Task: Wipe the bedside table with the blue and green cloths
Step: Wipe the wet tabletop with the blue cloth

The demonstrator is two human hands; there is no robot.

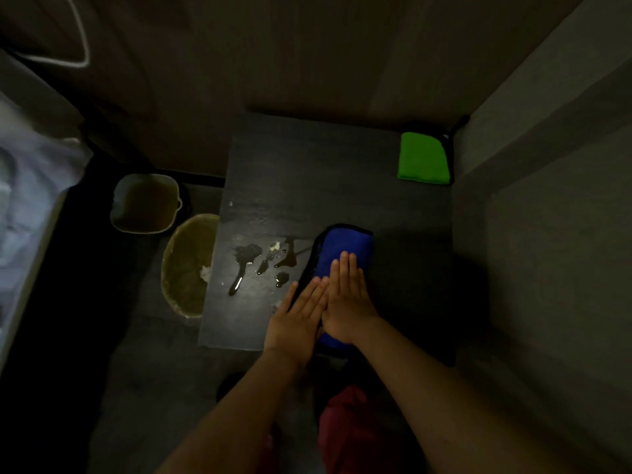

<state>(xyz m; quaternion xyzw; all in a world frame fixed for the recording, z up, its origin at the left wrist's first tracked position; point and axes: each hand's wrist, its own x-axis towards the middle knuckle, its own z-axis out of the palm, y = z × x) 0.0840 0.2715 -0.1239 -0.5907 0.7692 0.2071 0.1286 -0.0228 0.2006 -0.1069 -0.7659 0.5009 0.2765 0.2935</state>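
A dark bedside table (342,186) fills the middle of the view. On its near part lies a folded blue cloth (345,246) with a black edge. My right hand (347,302) presses flat on it, fingers straight. My left hand (299,318) lies flat beside it, its fingers reaching over the cloth's left edge. Dark liquid puddles (253,260) and pale crumbs spread on the tabletop just left of the cloth. A folded green cloth (422,158) rests at the table's far right corner, away from both hands.
On the floor left of the table stand a grey square bin (145,203) and a round yellowish basin (186,265). A bed with white sheets (30,186) runs along the left. Walls close in behind and to the right of the table.
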